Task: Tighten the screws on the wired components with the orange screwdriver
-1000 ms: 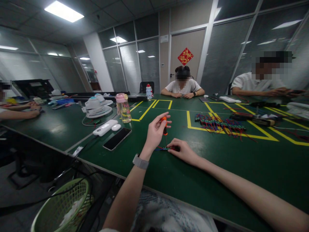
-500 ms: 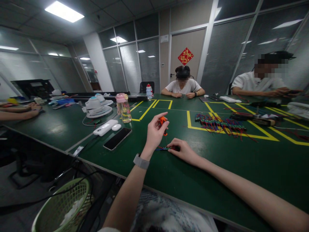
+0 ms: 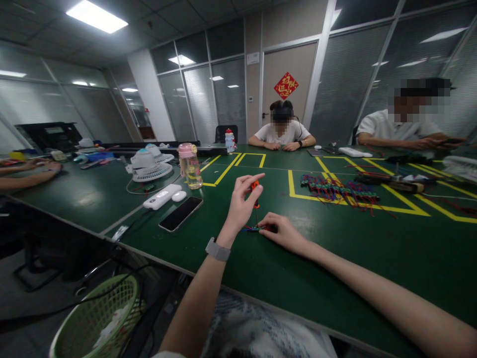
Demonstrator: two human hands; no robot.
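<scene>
Wrapped round the orange and black handle of a screwdriver (image 3: 256, 195) are the fingers of my left hand (image 3: 240, 203). The screwdriver stands nearly upright, and its thin shaft runs down to a small green circuit board (image 3: 255, 229) with red and blue wires. My right hand (image 3: 280, 231) rests on the table and pinches the right end of this board between thumb and fingertips. Part of the board is hidden behind those fingers, and the exact contact of the screwdriver tip is too small to make out.
Several wired circuit boards (image 3: 339, 190) lie in a heap to the right, near pliers-like tools (image 3: 395, 183). On the left are a black phone (image 3: 181, 214), a white power bank (image 3: 162, 197), a pink-lided bottle (image 3: 191, 166) and white fans (image 3: 149, 166). Co-workers sit across the table (image 3: 335, 258).
The screwdriver handle has turned and shifted slightly to the right in my left hand, whose index finger now stretches further out. My right hand stays on the board.
</scene>
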